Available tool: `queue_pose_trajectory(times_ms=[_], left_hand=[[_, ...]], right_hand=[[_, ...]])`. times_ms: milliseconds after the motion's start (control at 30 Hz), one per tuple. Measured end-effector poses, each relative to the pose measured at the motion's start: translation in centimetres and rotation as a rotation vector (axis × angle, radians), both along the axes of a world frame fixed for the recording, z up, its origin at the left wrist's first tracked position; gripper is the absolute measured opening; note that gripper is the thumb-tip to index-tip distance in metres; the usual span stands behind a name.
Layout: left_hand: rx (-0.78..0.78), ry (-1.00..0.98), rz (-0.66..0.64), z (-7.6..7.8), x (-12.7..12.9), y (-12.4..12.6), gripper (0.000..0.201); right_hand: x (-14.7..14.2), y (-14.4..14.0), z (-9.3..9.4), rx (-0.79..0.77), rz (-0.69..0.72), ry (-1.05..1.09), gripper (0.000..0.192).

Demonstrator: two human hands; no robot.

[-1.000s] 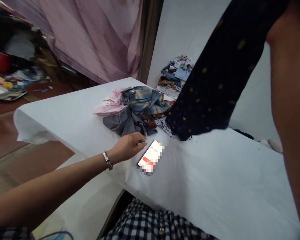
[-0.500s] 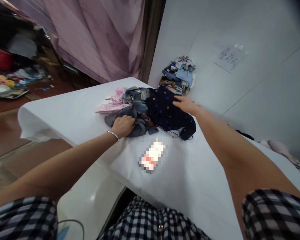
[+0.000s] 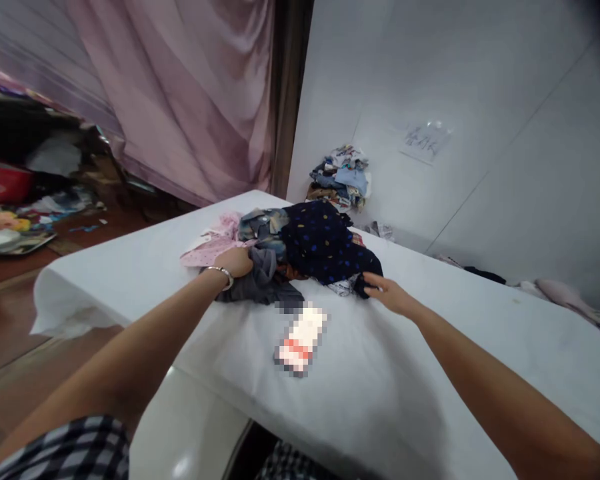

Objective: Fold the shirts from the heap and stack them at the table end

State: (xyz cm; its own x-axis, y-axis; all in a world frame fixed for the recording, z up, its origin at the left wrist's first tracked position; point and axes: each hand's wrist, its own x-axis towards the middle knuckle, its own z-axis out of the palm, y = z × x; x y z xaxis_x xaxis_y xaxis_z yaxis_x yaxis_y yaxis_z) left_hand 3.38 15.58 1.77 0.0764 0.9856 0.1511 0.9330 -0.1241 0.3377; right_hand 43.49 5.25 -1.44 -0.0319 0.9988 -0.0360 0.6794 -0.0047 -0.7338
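Both arms out fwd, nearly straight. Left arm runs from 7 o'clock up toward centre, bare forearm, checked sleeve at upper arm, bracelet on wrist; left hand (image 3: 236, 261) knuckles up, fingers curled down, gripping. Right arm comes in from 4 o'clock toward centre, bare; right hand (image 3: 387, 294) palm down, flat, fingers loosely spread, pointing to 10 o'clock.

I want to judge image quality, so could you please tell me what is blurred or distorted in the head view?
Head view: the phone is pixelated; the curtain at upper left is streaked with motion blur; corners darken; both hands look reasonably sharp.
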Motion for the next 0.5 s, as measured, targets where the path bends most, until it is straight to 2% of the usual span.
queue_pose_trajectory(times_ms=[67,133,233,300,367,433,500], left_hand=[[0.094,0.026,-0.007,1.1,1.1,-0.7,0.035],[0.266,0.002,-0.027,2.6,2.7,-1.2,0.046],[0.43,-0.042,-0.131,3.5,6.6,-1.4,0.049],[0.395,0.008,-0.21,2.9,9.5,-1.0,0.06],[0.32,0.053,-0.224,1.8,11.9,0.0,0.071],[0.25,0.016,-0.158,1.1,13.2,1.3,0.063],[0.199,-0.064,-0.071,1.5,13.4,2.7,0.044]], right_hand=[[1.5,-2.9,-1.4,-0.026,-0.003,-0.076,0.056],[3.3,-5.8,-2.9,-0.074,-0.047,-0.129,0.055],[6.7,-9.7,-5.4,-0.076,-0.171,-0.148,0.051],[9.1,-12.2,-7.4,-0.044,-0.278,-0.176,0.043],[11.5,-14.5,-9.7,0.014,-0.38,-0.209,0.04],[13.4,-16.7,-12.0,0.055,-0.438,-0.224,0.04],[14.7,-18.4,-14.1,0.113,-0.46,-0.223,0.042]])
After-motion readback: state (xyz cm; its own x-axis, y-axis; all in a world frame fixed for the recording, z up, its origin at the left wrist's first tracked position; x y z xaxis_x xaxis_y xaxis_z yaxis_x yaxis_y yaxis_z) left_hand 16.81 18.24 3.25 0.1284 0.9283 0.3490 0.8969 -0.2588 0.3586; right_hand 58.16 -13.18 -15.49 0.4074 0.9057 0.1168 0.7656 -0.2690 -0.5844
